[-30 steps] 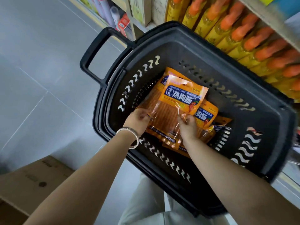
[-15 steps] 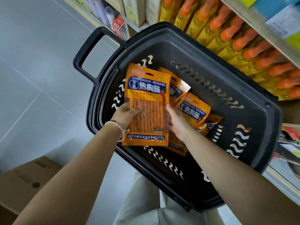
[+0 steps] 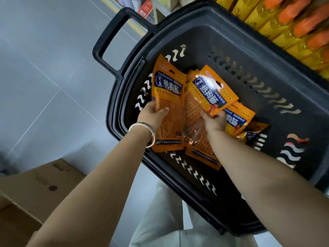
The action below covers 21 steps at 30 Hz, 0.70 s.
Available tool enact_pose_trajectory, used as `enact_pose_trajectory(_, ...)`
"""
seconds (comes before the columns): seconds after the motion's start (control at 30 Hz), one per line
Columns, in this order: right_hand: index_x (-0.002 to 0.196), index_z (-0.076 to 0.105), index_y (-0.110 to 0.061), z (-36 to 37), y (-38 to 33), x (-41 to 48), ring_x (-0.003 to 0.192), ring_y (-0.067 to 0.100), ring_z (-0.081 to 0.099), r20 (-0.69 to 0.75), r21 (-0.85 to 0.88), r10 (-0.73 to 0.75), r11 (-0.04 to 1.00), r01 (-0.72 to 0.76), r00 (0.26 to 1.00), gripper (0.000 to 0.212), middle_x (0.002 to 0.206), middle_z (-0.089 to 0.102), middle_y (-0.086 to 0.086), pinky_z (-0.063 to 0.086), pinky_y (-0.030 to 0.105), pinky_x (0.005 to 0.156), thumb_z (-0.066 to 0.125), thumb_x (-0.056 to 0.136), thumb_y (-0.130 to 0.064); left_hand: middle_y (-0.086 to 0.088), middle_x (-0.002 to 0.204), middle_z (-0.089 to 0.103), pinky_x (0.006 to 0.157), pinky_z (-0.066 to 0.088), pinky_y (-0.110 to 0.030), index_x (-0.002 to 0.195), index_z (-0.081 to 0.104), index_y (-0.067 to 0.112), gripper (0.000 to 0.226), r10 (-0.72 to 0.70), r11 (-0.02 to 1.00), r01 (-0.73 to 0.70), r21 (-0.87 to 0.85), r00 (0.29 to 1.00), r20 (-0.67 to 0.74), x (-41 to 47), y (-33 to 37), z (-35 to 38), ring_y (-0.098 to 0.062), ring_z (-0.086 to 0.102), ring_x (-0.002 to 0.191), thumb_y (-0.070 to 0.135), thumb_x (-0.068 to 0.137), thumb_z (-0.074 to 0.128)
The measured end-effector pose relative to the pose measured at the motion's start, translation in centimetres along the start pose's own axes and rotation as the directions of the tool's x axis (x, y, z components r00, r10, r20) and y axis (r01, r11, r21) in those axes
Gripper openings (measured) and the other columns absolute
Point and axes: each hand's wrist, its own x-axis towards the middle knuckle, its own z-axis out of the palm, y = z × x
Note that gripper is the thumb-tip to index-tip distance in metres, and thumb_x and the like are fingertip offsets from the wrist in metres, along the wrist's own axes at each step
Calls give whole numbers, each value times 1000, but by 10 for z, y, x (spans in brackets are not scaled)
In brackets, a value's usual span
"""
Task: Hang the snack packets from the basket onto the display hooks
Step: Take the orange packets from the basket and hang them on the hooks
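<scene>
Grey floor tiles (image 3: 44, 77) surround a black basket (image 3: 240, 41), where the left hand (image 3: 153, 116) grips one orange snack packet (image 3: 168, 90) and the right hand (image 3: 214, 122) grips a second packet (image 3: 210, 91), both held over the basket. More packets (image 3: 238, 120) lie inside it, with yellow bottles (image 3: 258, 18) shelved beyond.

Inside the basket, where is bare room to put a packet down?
Basket floor is bare between the packet pile and the far slotted wall, and toward the right wall. Crowded near the handle: left hand holds one packet, right hand another.
</scene>
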Motion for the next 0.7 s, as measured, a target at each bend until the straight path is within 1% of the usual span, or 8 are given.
enact_pose_trajectory(0.1, 81, 45, -21, -28, 8, -14, 74, 21, 63, -25, 271, 150, 953, -138, 988, 35, 81, 60, 2, 55, 32, 64, 74, 74, -3, 4, 104, 67, 86, 53, -42, 106, 58, 30, 22, 17, 1000, -17, 13, 999, 41, -9, 7, 1, -19, 66, 92, 39, 86, 61)
enact_pose_trajectory(0.2, 105, 47, -21, -63, 12, -35, 80, 18, 63, 60, 392, 170, 902, -180, 984, 46, 95, 63, 4, 53, 24, 59, 68, 75, 6, 3, 103, 65, 82, 54, -39, 104, 54, 29, 26, 44, 999, -44, -4, 999, 11, -25, 16, 1, -18, 64, 89, 49, 89, 53)
enact_pose_trajectory(0.27, 109, 52, -19, -87, 10, -49, 85, 24, 63, 89, 396, 143, 903, -167, 986, 41, 101, 63, 8, 52, 27, 63, 66, 77, 2, 5, 103, 62, 79, 52, -36, 108, 51, 29, 38, 73, 997, -73, -27, 997, -15, -42, 25, 1, -18, 60, 90, 61, 88, 45)
enact_pose_trajectory(0.33, 97, 58, -21, -112, 2, -64, 82, 20, 63, 57, 368, 115, 921, -128, 992, 16, 102, 63, 5, 53, 29, 66, 68, 84, -17, -2, 117, 59, 91, 44, -36, 126, 49, 23, 61, 113, 993, -113, 18, 993, -27, -60, 35, 4, -25, 56, 105, 67, 87, 37)
enact_pose_trajectory(0.37, 98, 60, -22, -124, -3, -71, 83, 17, 62, 35, 327, 94, 940, -100, 995, 15, 105, 61, 2, 54, 32, 74, 65, 88, -31, -6, 124, 57, 93, 40, -34, 130, 48, 21, 66, 148, 988, -146, 49, 988, -34, -70, 40, 6, -27, 53, 111, 68, 87, 34)
enact_pose_trajectory(0.47, 126, 57, -15, -164, -15, -94, 109, 23, 57, 0, 139, -19, 990, 19, 1000, 54, 116, 55, -1, 45, 42, 97, 46, 92, -55, -6, 138, 49, 100, 33, -32, 139, 41, 18, 68, 262, 959, -257, 121, 964, -33, -107, 54, 13, -27, 44, 126, 64, 90, 31)
enact_pose_trajectory(0.57, 117, 61, -4, -208, -21, -124, 110, 27, 56, -27, -88, -305, 949, 302, 952, 46, 113, 63, 13, 38, 30, 88, 41, 99, -41, 5, 136, 50, 90, 27, -13, 140, 41, 18, 57, 456, 872, -458, 172, 888, 53, -153, 62, 23, -19, 43, 127, 53, 95, 33)
enact_pose_trajectory(0.7, 111, 60, -11, -275, -21, -165, 99, 10, 51, -163, 114, -492, 852, 512, 855, 20, 104, 63, 2, 35, 17, 81, 47, 99, -20, 30, 100, 53, 67, 34, 6, 119, 53, 30, 25, 657, 731, -678, 79, 730, 187, -230, 72, 43, 4, 53, 99, 35, 99, 37)
